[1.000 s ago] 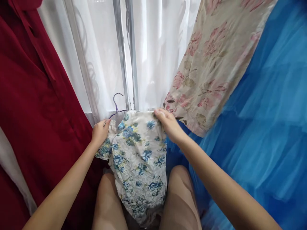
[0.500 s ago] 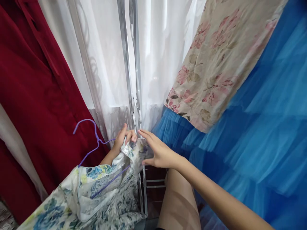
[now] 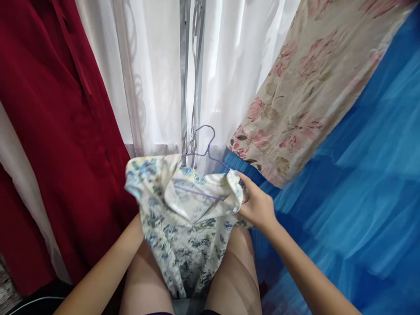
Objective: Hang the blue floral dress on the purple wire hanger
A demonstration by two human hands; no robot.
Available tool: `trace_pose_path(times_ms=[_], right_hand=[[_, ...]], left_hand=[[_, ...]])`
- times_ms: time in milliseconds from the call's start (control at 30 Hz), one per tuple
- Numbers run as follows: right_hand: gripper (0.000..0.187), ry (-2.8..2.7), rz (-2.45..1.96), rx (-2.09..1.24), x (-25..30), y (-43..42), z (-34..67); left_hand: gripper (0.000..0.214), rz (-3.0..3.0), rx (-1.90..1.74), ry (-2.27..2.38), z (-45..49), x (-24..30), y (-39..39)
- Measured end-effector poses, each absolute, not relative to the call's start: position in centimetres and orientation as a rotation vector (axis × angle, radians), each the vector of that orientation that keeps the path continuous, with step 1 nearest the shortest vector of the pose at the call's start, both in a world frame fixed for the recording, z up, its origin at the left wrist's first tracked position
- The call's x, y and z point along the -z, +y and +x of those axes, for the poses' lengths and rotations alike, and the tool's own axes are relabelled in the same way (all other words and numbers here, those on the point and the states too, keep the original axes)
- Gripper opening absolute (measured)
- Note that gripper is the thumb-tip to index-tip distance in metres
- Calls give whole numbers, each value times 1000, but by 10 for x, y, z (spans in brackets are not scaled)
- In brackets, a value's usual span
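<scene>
White curtains (image 3: 223, 78) are hanging behind; the hanger (image 3: 208, 151) is already sitting inside the floral garment (image 3: 188, 236), right hand (image 3: 260, 208) clasping one shoulder, left hand's hold hidden.

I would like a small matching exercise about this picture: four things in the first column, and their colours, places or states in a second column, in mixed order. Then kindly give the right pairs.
Column one
1. hanger
2. garment on the hanger
3. layered fabric
4. right hand

Column two
A. blue, at the right side of the picture
B. holding the garment at one side
C. white, with a blue flower print
D. purple, its hook showing above the garment

Right pairs: 1-D, 2-C, 3-A, 4-B
</scene>
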State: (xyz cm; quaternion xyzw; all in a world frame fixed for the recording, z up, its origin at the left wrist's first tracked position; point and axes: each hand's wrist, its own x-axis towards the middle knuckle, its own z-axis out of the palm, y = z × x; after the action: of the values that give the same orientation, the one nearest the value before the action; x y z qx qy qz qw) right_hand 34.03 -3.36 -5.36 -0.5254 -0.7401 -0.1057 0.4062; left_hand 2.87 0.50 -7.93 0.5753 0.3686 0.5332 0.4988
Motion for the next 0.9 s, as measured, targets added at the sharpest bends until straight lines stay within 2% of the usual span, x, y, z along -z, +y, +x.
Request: trace_pose_path(times_ms=[133,267,500,733,900], right_hand=[[72,-1809,-1476,341,21,-23,351],[65,-1920,-1407,380,-2,-18,337],[68,-1920,-1432,424,-8,-22,325],[69,-1953,-1325,500,-12,-25,334],[67,-2090,-1183,449,-13,-30,348]], left_hand=[[84,1007,-1365,781,1,115,-30],[57,913,-1410,831,-3,151,-68],[52,932,-1433,926,8,183,-100],[62,1101,-1350,971,15,187,-100],[85,1037,-1425,1172,25,198,-108]])
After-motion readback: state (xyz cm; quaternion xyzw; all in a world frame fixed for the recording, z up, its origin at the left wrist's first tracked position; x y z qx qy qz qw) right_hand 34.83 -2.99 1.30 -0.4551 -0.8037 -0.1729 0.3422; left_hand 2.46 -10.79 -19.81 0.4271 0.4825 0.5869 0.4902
